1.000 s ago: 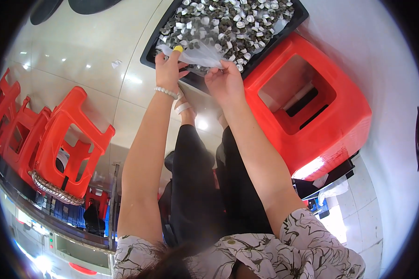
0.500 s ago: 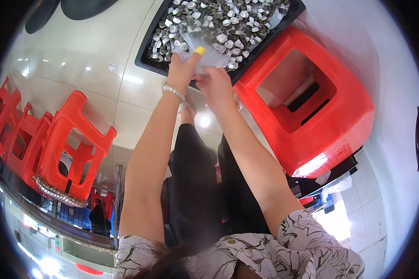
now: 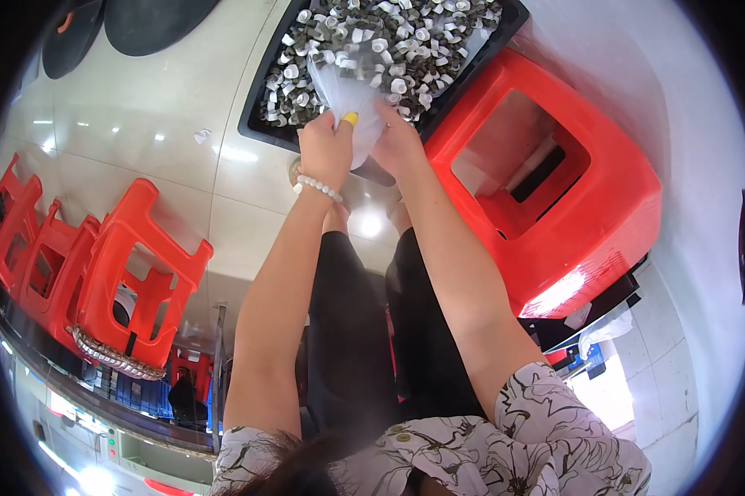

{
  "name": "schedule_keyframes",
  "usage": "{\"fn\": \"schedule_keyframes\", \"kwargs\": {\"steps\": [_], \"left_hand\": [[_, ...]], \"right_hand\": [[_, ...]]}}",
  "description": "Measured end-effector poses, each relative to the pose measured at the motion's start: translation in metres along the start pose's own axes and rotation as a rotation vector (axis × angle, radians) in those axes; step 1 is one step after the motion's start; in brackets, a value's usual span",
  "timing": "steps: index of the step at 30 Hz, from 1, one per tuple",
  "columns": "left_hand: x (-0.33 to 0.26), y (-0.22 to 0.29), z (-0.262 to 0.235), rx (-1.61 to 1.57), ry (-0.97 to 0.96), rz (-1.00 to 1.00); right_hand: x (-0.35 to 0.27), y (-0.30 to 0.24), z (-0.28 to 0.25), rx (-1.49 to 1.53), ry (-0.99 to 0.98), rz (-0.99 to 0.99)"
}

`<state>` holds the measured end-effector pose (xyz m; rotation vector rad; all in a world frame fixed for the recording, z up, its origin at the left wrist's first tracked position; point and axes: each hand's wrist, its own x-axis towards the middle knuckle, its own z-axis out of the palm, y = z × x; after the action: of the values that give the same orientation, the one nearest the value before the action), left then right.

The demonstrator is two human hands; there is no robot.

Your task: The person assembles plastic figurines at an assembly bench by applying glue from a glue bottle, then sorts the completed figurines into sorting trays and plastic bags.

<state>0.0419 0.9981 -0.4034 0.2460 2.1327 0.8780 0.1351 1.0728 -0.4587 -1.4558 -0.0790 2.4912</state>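
A clear plastic bag (image 3: 349,97) is held between my two hands over the near edge of a black tray (image 3: 265,131). My left hand (image 3: 326,149) grips the bag's left side, fingers closed; a yellow cover sits on one digit and a white bead bracelet on the wrist. At the bag's right side, my right hand (image 3: 395,142) has its fingers curled against the plastic, partly hidden by it. Many small white and dark grey curled pieces (image 3: 397,50) fill the tray beyond the bag. Whether the bag holds anything cannot be made out.
A large red plastic stool (image 3: 546,198) stands right beside the tray, near a white wall (image 3: 678,165). More red stools (image 3: 145,273) are at the left. Round black bases (image 3: 153,21) rest on the tiled floor at the far left. A scrap (image 3: 202,135) lies on the tiles.
Both hands have drawn slightly nearer to me, and the bag now hangs gathered between them. My right hand has turned and moved along the bag's right side. The view has shifted a little.
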Motion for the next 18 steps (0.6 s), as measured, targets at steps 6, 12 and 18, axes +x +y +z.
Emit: {"fn": "schedule_keyframes", "kwargs": {"steps": [6, 12, 18], "left_hand": [[-0.013, 0.0, -0.016, -0.052, 0.059, 0.045], [-0.047, 0.041, -0.036, -0.107, -0.007, -0.122], [-0.076, 0.076, -0.053, -0.31, -0.003, -0.136]], "right_hand": [[-0.021, 0.008, 0.04, -0.437, 0.359, -0.146], [-0.065, 0.002, 0.059, -0.379, 0.363, -0.248], [-0.113, -0.011, 0.1, -0.273, 0.319, -0.232]]}}
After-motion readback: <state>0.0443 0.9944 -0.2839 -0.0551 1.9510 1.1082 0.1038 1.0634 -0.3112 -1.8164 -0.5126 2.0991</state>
